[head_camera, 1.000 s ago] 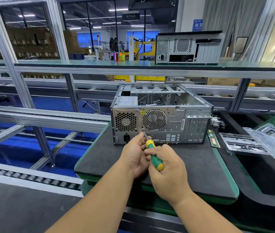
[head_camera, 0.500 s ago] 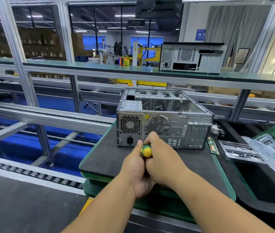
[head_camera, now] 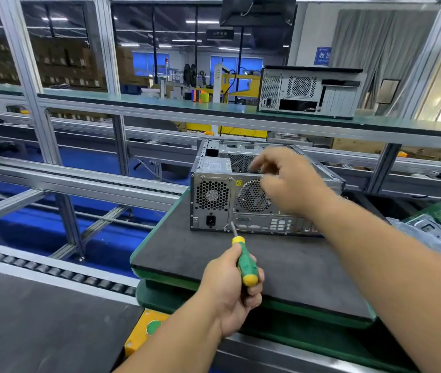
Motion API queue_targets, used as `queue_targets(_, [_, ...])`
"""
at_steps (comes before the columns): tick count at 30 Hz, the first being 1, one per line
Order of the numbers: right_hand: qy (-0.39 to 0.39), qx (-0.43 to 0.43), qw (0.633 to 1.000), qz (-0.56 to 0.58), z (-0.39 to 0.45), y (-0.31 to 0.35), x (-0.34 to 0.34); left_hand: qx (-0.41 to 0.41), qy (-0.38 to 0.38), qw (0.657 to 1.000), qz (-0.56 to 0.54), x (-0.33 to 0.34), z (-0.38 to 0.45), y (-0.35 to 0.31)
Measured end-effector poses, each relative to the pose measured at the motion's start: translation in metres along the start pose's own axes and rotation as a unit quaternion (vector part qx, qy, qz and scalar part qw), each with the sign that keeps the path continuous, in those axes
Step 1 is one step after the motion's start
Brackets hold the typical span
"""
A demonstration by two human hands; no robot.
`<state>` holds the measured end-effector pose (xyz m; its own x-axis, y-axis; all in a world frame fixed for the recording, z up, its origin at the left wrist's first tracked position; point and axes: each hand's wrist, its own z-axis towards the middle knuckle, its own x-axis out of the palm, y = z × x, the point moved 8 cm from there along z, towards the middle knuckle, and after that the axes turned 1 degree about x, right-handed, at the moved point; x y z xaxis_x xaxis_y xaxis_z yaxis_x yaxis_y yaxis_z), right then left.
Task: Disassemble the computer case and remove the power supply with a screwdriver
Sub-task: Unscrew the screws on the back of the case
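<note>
Moved: right hand [head_camera: 292, 181] has let go of the screwdriver [head_camera: 243, 261] and lifted to the top rear edge of the computer case [head_camera: 241, 195], blurred, fingers loosely curled, nothing held. Left hand [head_camera: 231, 289]: now alone on the green-and-yellow handle, fingers wrapped round it, tip near the lower corner of the power supply [head_camera: 212, 200]. Case: open-topped, on the dark table [head_camera: 281, 267]. Second case [head_camera: 311, 91]: on the shelf behind.

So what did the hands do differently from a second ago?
The right hand let go of the screwdriver and rose over the open case. The left hand now grips the screwdriver alone, its tip low at the case's back. The case stayed on the mat.
</note>
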<state>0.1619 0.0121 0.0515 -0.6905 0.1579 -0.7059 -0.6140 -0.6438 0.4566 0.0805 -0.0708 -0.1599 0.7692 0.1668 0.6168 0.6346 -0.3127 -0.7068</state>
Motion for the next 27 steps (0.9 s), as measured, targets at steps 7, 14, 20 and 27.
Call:
queue_targets(7, [0.201,0.109,0.958,-0.171,0.066,-0.059,0.037,0.045,-0.020,0.998,0.035,0.006,0.006,-0.010])
queue_targets(14, [0.262,0.125,0.921,-0.259,0.058,-0.073,0.056,0.051,-0.049,0.996,0.048,-0.003,0.018,-0.011])
queue_targets(20, [0.269,0.129,0.922,-0.248,0.061,-0.076,0.057,0.059,-0.045,0.996,0.051,-0.003,0.022,-0.010])
queue_targets(27, [0.274,0.123,0.921,-0.247,0.063,-0.077,0.060,0.063,-0.044,0.995,0.067,-0.003,0.023,-0.009])
